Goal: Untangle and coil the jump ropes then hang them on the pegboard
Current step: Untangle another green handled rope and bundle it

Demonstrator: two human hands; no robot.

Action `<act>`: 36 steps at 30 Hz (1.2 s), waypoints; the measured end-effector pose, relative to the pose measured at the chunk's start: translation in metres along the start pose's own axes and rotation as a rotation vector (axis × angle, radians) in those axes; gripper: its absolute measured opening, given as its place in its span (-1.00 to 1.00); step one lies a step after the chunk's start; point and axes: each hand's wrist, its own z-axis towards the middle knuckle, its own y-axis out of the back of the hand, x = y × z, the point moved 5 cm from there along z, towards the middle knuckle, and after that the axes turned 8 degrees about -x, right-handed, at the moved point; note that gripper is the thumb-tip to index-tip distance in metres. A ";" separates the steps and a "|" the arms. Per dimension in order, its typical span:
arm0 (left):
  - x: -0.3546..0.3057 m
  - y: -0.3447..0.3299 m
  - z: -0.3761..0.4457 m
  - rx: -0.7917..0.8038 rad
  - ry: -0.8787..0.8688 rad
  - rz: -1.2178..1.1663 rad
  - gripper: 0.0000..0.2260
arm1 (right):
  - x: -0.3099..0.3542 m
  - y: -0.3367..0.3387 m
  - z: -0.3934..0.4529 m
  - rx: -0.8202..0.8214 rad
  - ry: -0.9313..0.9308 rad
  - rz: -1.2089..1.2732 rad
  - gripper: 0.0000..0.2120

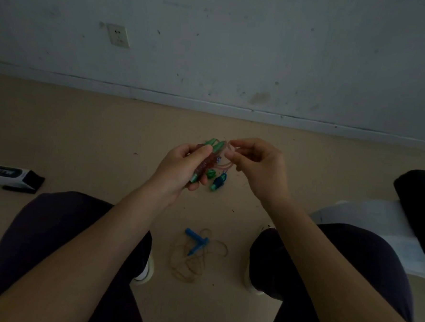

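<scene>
**Pink rope in both my hands, a second rope loose on the floor**

I am sitting over a tan floor [84, 128] flecked with small dark bits, facing a scuffed pale wall [238, 50] with a white baseboard along its foot. A white wall socket [118, 35] sits upper left on that wall. The light is dim. To my left on the floor lies a white and black box [9, 177]; to my right there is a pale sheet [376, 228] with something black [418, 198] on it. My dark trouser legs frame the bottom of the view, with a white shoe [146, 271] under each knee.

My left hand [181, 169] is curled round the two pink handles [206, 160] with green ends, held side by side and tilted up to the right. My right hand [256, 163] is just beside it, thumb and forefinger pinching the pink cord [228, 147] where it loops out from the handle tops. More cord hangs below, between the two hands.

On the floor just beyond my hands lie small green and blue pieces [217, 182]; I cannot tell what they are. Nearer me, between my feet and well apart from both hands, a tan rope [195, 259] lies in loose tangled loops with its blue handles [196, 239] crossed on top
</scene>
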 end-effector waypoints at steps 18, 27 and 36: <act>-0.002 -0.002 0.000 0.084 -0.076 0.004 -0.82 | -0.004 0.000 0.001 -0.024 -0.032 0.060 -0.88; -0.006 -0.002 -0.004 0.066 -0.123 0.073 -0.87 | -0.005 0.000 0.000 0.001 -0.053 0.105 -0.93; -0.008 -0.003 -0.005 0.042 -0.187 0.228 -0.91 | 0.001 -0.002 -0.001 0.070 0.002 0.078 -0.81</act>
